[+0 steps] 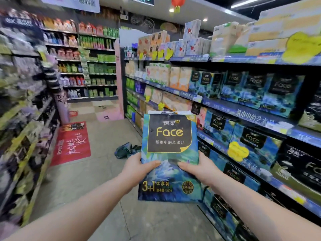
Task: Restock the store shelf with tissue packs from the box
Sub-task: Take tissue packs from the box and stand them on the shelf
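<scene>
I hold one blue-green "Face" tissue pack (169, 148) upright in front of me in the aisle. My left hand (139, 166) grips its left edge with the thumb across the front. My right hand (198, 168) grips its right edge the same way. The store shelf (243, 110) on my right carries rows of the same "Face" packs (250, 87) on several levels. No box is in view.
Dark crumpled packaging (126, 150) lies on the floor ahead. A red floor mat (73, 143) lies to the left. Shelves of bottles and pouches (26, 101) line the left side. The aisle floor (97, 174) runs between both shelf rows.
</scene>
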A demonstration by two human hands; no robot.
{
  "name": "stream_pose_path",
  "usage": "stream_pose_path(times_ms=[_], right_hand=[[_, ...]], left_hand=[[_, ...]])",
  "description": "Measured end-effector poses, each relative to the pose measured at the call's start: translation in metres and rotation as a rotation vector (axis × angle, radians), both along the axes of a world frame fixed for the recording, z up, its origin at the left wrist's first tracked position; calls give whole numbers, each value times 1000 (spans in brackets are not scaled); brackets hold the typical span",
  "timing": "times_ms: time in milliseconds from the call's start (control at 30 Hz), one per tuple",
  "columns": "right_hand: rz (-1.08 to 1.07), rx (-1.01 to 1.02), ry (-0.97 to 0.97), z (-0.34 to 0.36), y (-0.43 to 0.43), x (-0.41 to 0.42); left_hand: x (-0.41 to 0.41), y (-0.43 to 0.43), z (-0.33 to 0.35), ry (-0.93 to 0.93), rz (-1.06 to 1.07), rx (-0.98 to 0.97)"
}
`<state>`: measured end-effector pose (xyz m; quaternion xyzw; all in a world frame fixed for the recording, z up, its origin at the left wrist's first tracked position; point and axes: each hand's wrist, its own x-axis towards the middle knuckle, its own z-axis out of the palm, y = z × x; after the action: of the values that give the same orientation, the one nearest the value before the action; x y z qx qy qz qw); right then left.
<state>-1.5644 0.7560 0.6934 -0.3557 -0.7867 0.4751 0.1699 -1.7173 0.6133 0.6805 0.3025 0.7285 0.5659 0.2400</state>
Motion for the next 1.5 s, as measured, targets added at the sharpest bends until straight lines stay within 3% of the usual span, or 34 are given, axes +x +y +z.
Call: stream_pose_path(times_ms=[367, 533, 833, 1300, 1500], right_hand=[[13, -40, 121, 20, 170, -103], [-39, -18, 62, 21, 228, -118], [-296, 85, 55, 35, 319, -117], [-691, 159, 198, 86, 425, -163], [-813, 178, 221, 99, 462, -155]], left_hand=[[-107, 171, 23, 127, 53, -20], [-130, 236, 21, 90, 1, 10], [-154, 370, 33, 129, -247, 58], [-221, 570, 82, 297, -626, 146], [-209, 632, 94, 252, -780, 152]])
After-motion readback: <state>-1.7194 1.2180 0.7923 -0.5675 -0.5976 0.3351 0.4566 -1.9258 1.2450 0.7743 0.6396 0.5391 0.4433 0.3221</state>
